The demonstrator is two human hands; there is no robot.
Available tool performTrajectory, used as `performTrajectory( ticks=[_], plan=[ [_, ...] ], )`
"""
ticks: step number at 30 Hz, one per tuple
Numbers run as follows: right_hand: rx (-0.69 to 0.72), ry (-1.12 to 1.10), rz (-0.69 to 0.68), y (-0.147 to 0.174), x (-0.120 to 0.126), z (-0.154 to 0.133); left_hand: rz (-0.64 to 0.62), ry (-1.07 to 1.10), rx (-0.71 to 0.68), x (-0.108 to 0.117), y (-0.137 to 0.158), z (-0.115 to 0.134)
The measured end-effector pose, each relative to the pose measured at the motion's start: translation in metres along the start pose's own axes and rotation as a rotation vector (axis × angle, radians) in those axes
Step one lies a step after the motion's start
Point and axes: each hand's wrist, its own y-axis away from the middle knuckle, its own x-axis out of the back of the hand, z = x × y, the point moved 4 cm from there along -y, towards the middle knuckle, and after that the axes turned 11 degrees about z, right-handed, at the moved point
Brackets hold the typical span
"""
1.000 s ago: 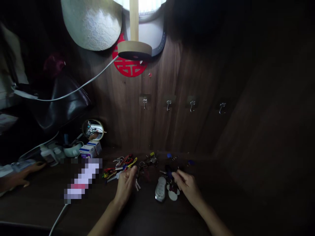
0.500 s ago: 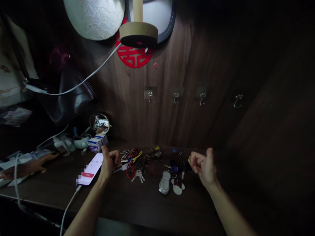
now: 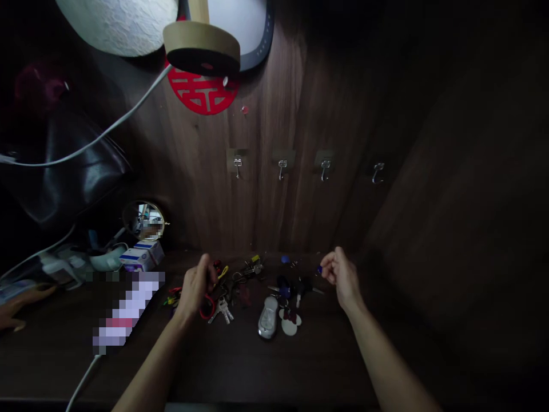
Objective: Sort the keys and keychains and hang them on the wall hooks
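Over the left part of a spread of keys hovers my left hand point(image 3: 195, 292), its fingers curled in and thumb raised, with nothing visible in it. A red key loop point(image 3: 208, 307) and a bunch of silver keys point(image 3: 222, 311) lie beside it. My right hand point(image 3: 345, 280) is at the right end of the spread, fingers curled and thumb close above them. A small blue item point(image 3: 319, 269) shows by its fingertips; whether they touch cannot be told. Between the hands lie a silver car-shaped item point(image 3: 268, 317), a white mouse-head-shaped tag point(image 3: 290, 325) and a blue-headed key point(image 3: 284, 290).
Metal hooks point(image 3: 282, 168) are fixed in a row on the wood wall. On the left are a phone point(image 3: 132, 309) on a white cable, a small box point(image 3: 138, 257) and a round mirror point(image 3: 144, 220). A lamp-like round base point(image 3: 201, 48) hangs overhead.
The view has turned right, so the scene has slid left. My left hand has come over the leftmost keys, away from the phone. My right thumb has come nearer its fingers.
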Motion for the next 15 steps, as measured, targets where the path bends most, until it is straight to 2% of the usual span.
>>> performTrajectory(
  ticks=[3,6,8,11,15],
  plan=[
    [0.036,-0.005,0.196,-0.018,0.011,0.013,-0.021,-0.022,-0.037,-0.024,0.002,-0.005],
    [0.104,0.05,0.289,-0.031,0.017,0.03,-0.073,-0.022,-0.078,-0.05,0.005,-0.012],
    [0.159,0.126,0.316,-0.036,0.019,0.044,-0.104,-0.04,-0.128,-0.064,0.01,-0.016],
    [0.243,0.244,0.287,-0.041,0.021,0.062,-0.175,-0.096,-0.242,-0.081,0.022,-0.018],
    [0.348,0.415,0.289,-0.048,0.033,0.073,-0.367,-0.177,-0.382,-0.096,0.043,-0.019]
  ],
)
